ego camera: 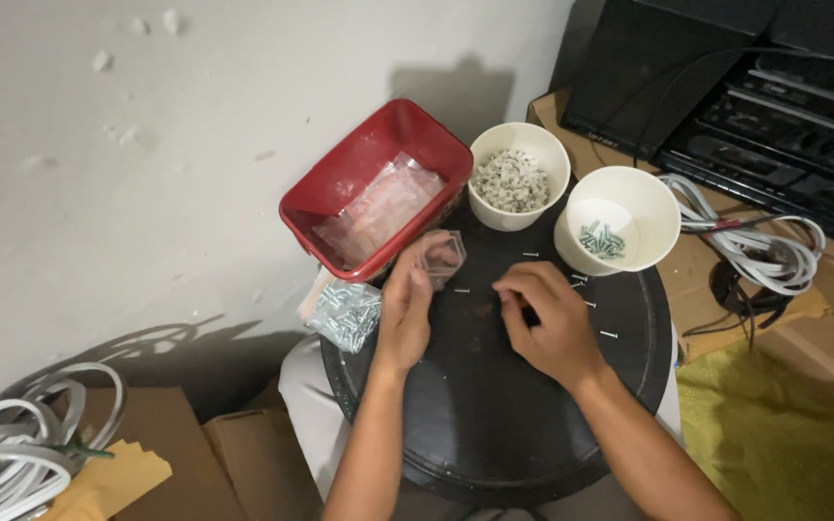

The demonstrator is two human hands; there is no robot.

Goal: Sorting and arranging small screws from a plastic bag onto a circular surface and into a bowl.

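Round black tray (494, 425) at frame centre, small metal screws (608, 335) scattered. Crinkly clear plastic bag (439, 257) pinched by left hand (405, 309); right hand (547, 318) curled, fingertips pressed on tray.

We saw a small clear plastic bag (439, 257) pinched in the left hand (404, 311) over the round black tray (494, 425). More clear bags (378, 207) lay in a red tub (340, 174); a screw-filled bag (345, 315) sat at the tray's left edge.
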